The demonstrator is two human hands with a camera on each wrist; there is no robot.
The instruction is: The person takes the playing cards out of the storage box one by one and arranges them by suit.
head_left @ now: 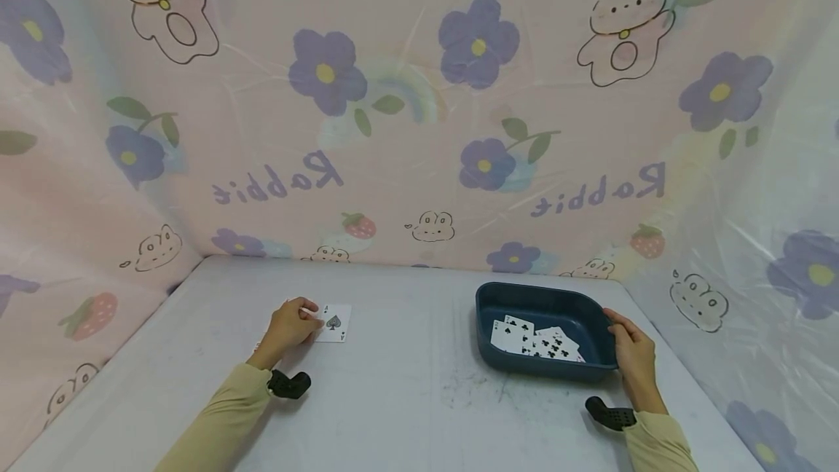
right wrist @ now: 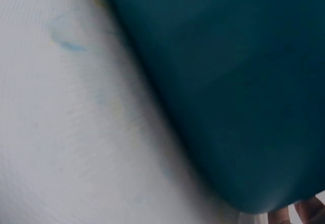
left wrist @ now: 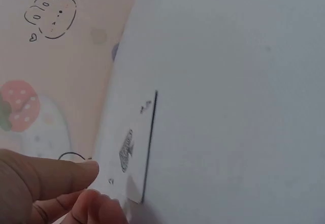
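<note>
Head view: we recorded a white table (head_left: 406, 392) enclosed on its far, left and right sides by a pink curtain (head_left: 419, 130) printed with purple flowers, rabbits, strawberries and the word "Rabbit" in mirror writing. Our left hand (head_left: 291, 325) lay on the left part of the table, its fingers curled at the left edge of an ace of spades (head_left: 334, 323), which lay face up and flat on the surface. A second card edge (head_left: 308, 310) showed as a thin white strip at the fingertips; we could not tell its face. Our right hand (head_left: 631, 352) gripped the right rim of a dark blue tray (head_left: 593, 312), fingers bent over the rim and thumb on the outside wall. The tray stood on the right part of the table, well apart from the ace, and held several face-up playing cards (head_left: 534, 339), mostly clubs, overlapping on its floor. A black wrist mount (head_left: 288, 384) sat below each yellow sleeve (head_left: 223, 421).

Left wrist view: thumb and fingers (left wrist: 51, 181) pinched the near corner of the ace (left wrist: 129, 148), seen almost edge-on against the table.

Right wrist view: the tray's outer wall (right wrist: 233, 82) filled most of the frame, resting on the table, with fingertips (right wrist: 299, 215) just visible at the lower right corner.
</note>
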